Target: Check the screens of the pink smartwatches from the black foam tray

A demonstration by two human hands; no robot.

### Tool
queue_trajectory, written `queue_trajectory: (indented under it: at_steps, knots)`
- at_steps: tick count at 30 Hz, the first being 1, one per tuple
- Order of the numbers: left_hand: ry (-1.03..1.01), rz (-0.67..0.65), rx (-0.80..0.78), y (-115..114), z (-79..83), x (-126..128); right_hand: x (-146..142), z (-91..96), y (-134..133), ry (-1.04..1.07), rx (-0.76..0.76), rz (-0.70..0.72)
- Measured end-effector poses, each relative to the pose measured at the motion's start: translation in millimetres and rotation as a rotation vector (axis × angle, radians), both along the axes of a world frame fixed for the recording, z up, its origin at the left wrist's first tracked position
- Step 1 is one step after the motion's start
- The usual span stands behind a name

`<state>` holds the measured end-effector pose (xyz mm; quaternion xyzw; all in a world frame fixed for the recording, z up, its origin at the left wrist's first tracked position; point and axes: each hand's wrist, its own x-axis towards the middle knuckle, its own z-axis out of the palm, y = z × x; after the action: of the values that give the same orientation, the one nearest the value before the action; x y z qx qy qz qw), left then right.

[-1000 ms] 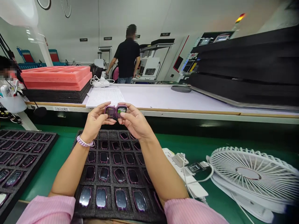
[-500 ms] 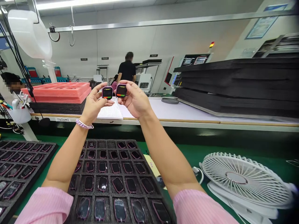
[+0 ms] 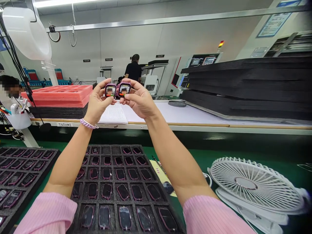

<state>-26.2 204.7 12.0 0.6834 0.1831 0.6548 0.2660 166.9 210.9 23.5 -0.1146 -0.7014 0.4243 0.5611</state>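
My left hand pinches a small purple smartwatch body with a lit screen, raised to eye level. Side by side with it, my right hand grips a second purple watch body, its screen also lit. The two watches nearly touch. Below my forearms lies a black foam tray with several purple watch bodies resting in its pockets, and a few pockets in the far row hold none.
A second black tray of watches lies at left. A white desk fan lies at right on the green mat. Beyond are a white bench, pink foam trays, stacked black foam, a seated person and a standing person.
Both hands lifted the two watches from chest height to eye level. The screens changed from coloured bars to a picture, and the watches came closer together.
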Motion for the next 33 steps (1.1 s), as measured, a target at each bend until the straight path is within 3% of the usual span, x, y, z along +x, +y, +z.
queue_trajectory:
  at_steps: [21, 26, 30, 33]
  knots:
    - [-0.005, 0.044, 0.042, -1, -0.9, -5, 8, 0.3, -7, -0.055, 0.055, -0.006]
    - [0.027, 0.065, 0.142, 8, -3.4, -7, 11, 0.3, 0, -0.074, 0.086, -0.006]
    - [0.044, 0.081, 0.226, 10, -14.3, -9, 13, -10.8, -5, -0.041, 0.073, 0.040]
    - [0.028, 0.047, 0.163, -4, -33.5, -8, 12, -32.4, -19, -0.013, -0.004, 0.059]
